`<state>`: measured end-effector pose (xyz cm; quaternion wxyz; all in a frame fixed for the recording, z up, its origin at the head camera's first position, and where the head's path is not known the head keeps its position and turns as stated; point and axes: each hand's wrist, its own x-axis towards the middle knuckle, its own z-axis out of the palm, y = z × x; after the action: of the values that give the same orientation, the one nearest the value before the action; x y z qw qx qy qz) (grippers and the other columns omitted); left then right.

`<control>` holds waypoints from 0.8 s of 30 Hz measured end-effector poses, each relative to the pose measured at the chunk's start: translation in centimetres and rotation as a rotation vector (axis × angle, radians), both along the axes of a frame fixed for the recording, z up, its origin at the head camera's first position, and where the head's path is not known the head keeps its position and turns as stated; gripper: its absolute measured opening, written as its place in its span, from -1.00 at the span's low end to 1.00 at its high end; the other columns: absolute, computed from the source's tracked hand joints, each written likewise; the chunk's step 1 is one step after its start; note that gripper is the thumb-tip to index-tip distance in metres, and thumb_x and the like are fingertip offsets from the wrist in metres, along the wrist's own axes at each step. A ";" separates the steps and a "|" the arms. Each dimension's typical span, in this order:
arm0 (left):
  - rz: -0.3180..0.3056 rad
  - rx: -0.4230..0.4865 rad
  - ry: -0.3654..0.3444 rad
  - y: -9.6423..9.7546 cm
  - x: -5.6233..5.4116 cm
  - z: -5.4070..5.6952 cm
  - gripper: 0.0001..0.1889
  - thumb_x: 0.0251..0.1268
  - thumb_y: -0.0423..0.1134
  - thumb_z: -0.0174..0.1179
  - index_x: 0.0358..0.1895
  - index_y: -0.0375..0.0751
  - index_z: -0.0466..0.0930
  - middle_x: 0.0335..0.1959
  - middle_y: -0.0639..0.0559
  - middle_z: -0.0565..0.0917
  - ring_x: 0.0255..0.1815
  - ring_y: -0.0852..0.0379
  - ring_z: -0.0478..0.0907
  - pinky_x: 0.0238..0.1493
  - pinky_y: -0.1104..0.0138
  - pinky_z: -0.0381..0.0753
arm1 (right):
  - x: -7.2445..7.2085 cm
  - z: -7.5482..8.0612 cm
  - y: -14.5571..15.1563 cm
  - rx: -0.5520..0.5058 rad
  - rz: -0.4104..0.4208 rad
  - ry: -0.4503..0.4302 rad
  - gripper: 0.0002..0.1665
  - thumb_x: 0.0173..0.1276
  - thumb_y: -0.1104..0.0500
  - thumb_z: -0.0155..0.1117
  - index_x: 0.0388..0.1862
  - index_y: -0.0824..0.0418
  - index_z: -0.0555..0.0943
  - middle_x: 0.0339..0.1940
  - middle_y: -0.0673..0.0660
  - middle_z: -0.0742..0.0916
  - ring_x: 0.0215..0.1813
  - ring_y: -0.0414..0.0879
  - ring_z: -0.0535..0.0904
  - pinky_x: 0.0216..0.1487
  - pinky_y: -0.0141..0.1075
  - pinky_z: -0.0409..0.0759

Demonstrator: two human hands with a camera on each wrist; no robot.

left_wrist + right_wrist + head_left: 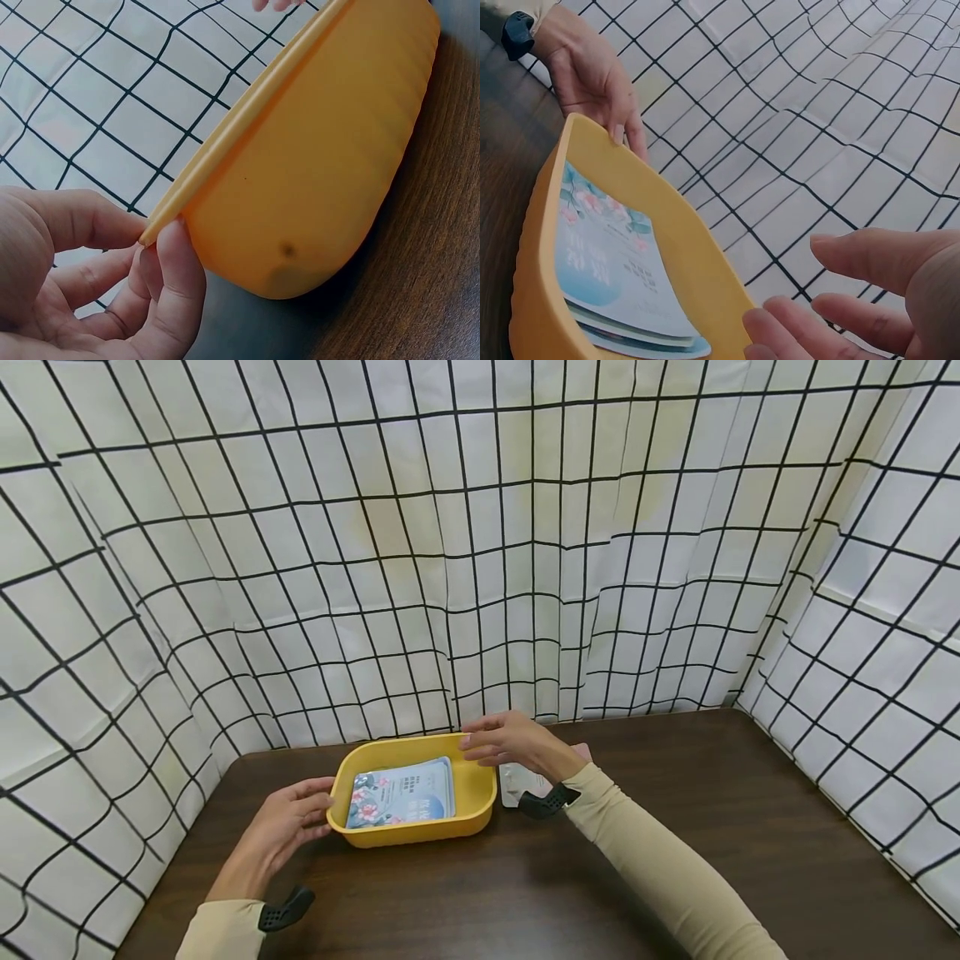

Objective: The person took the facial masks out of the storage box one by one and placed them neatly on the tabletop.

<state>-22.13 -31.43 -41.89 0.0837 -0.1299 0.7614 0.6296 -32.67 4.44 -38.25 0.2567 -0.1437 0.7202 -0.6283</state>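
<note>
A yellow plastic basket [472, 822] stands on the dark wooden table. My left hand [281, 827] pinches its left rim, thumb and fingers on either side of the edge in the left wrist view. Inside lies a small stack of flat sachets [622, 262], the top one pale blue with pink flowers and printed characters. My right hand [521, 745] is at the basket's far right corner, its thumb apart from loosely bent fingers [780, 326]. Those fingertips are right at the rim, with nothing between them and the thumb.
Beside the basket on the right, partly hidden by my right hand and wrist, lies a whitish packet [517, 783]. A pink edge [582, 751] shows beyond the wrist. White cloth [495, 568] with a black grid encloses the back and sides of the table [675, 777].
</note>
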 end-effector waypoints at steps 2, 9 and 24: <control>-0.003 0.002 0.002 0.0 0.0 0.0 -0.40 0.48 -0.25 0.17 0.49 -0.36 0.26 0.05 -0.08 0.62 -0.13 0.09 0.61 -0.14 0.29 0.71 | 0.0 -0.1 -0.5 0.001 -0.002 0.001 -0.28 0.32 0.08 0.48 0.40 0.27 0.50 0.15 0.18 0.73 0.08 0.04 0.74 0.12 -0.13 0.68; 0.001 0.013 0.003 0.0 0.1 -0.1 -0.40 0.47 -0.25 0.18 0.48 -0.35 0.27 0.03 -0.06 0.63 -0.13 0.09 0.61 -0.15 0.29 0.71 | 0.1 -0.3 -1.9 0.017 -0.008 0.003 -0.31 0.36 0.09 0.44 0.40 0.31 0.50 0.18 0.22 0.71 0.19 0.13 0.68 0.22 -0.05 0.61; 0.002 0.020 0.012 0.0 0.1 0.0 -0.40 0.47 -0.27 0.17 0.49 -0.35 0.26 0.03 -0.08 0.62 -0.16 0.11 0.61 -0.16 0.30 0.71 | 0.3 -1.1 -4.8 0.026 -0.028 -0.004 -0.38 0.37 0.17 0.41 0.39 0.23 0.52 0.26 0.21 0.65 0.26 0.13 0.62 0.29 0.04 0.55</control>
<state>-21.99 -31.48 -41.85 0.0800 -0.1260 0.7554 0.6381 -32.39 -0.38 -39.40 0.2509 -0.1291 0.7297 -0.6228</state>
